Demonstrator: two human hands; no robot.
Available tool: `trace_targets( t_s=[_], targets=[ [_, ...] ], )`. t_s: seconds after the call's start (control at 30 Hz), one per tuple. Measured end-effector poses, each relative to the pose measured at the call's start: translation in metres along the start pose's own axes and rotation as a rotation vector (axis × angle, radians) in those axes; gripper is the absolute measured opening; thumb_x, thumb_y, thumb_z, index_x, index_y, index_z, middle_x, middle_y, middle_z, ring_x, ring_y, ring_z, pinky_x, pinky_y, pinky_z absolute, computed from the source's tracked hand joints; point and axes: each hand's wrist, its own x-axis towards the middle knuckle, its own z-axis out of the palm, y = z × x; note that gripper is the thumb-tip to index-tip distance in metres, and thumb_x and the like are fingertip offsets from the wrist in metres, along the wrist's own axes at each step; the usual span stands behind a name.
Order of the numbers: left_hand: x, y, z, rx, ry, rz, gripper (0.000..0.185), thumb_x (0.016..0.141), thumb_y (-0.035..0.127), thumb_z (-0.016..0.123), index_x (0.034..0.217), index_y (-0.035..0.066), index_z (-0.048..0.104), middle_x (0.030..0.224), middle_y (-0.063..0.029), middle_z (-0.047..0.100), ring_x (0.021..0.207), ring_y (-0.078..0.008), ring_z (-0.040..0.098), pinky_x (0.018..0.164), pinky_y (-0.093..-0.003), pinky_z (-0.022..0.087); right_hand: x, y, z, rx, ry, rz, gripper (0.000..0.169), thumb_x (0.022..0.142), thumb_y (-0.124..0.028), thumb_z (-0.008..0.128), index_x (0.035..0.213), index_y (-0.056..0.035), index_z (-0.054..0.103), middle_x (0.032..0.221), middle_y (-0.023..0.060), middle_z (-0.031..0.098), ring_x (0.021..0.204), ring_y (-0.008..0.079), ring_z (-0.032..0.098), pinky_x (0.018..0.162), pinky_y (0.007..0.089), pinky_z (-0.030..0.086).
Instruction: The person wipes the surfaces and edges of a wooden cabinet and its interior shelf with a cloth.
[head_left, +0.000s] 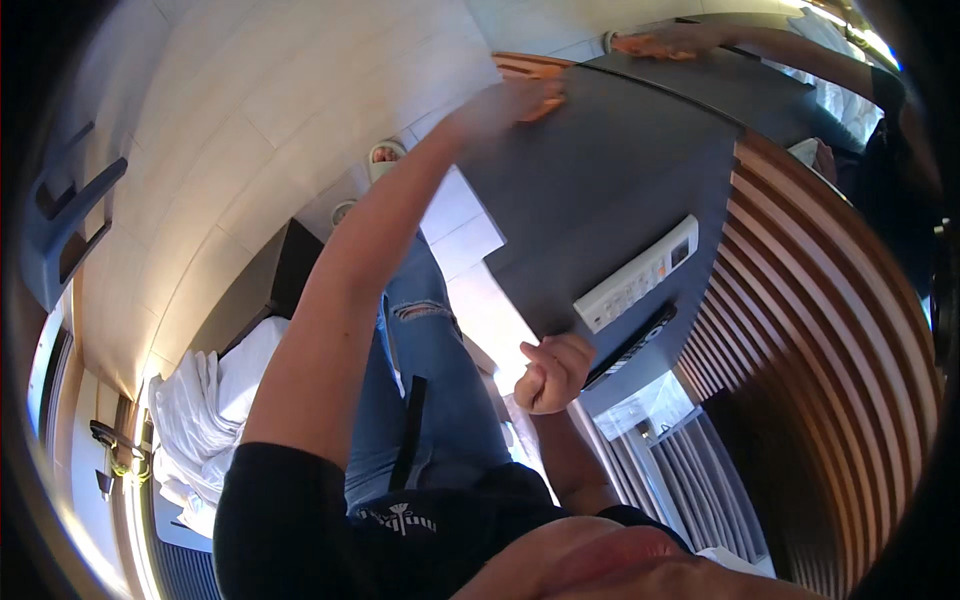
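Observation:
My left hand (525, 101) reaches out over the far end of a dark tabletop (585, 187) and is blurred. Under and around its fingers is an orange thing (551, 109) that looks like a cloth. My right hand (555, 375) hovers by the near edge, its fingers curled into a loose fist with nothing visible inside. Just beyond it lies a white remote control (637, 274) with buttons and a small display. A black remote control (634, 345) rests alongside, closer to the slatted wall.
A wooden slatted panel (810, 322) rises on the right. A mirror (780, 82) behind the tabletop reflects my left arm. White bedding (199, 420) lies to the left, near a dark box-shaped furniture piece (259, 274). A blue-grey chair (67, 232) stands at the far left.

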Motion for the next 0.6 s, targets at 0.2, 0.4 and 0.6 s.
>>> trace_targets(
  t_s=[0.2,0.4,0.6],
  targets=[
    [-0.019,0.113,-0.049,-0.517,-0.218,-0.380,0.054,0.100,0.047,0.040,0.138,0.011,0.052,0.141,-0.0165,0.049,0.131,-0.0301,0.045,0.110,-0.0403,0.032,-0.003,0.009,-0.008,0.030,0.004,0.135,0.016,0.094,-0.018,0.054,0.093,-0.0088,0.067,0.090,0.0048,0.056,0.084,0.0222,0.055,0.077,0.0360,0.043],
    [0.079,0.180,-0.032,-0.285,0.033,0.149,0.052,0.099,0.046,0.044,0.138,0.013,0.050,0.134,-0.0179,0.049,0.126,-0.0359,0.043,0.110,-0.0433,0.031,0.013,0.004,-0.010,0.024,-0.053,0.133,0.023,0.099,-0.018,0.045,0.089,-0.0064,0.063,0.087,0.0062,0.053,0.080,0.0204,0.051,0.070,0.0323,0.044],
    [0.089,0.055,0.017,0.274,-0.405,-0.189,0.040,0.098,0.040,0.045,0.128,0.015,0.056,0.119,-0.0141,0.056,0.117,-0.0334,0.046,0.100,-0.0473,0.036,0.010,0.007,-0.011,0.066,-0.054,0.157,0.018,0.096,-0.017,0.049,0.092,-0.0072,0.063,0.087,0.0050,0.054,0.078,0.0187,0.052,0.072,0.0317,0.043]
  ],
)
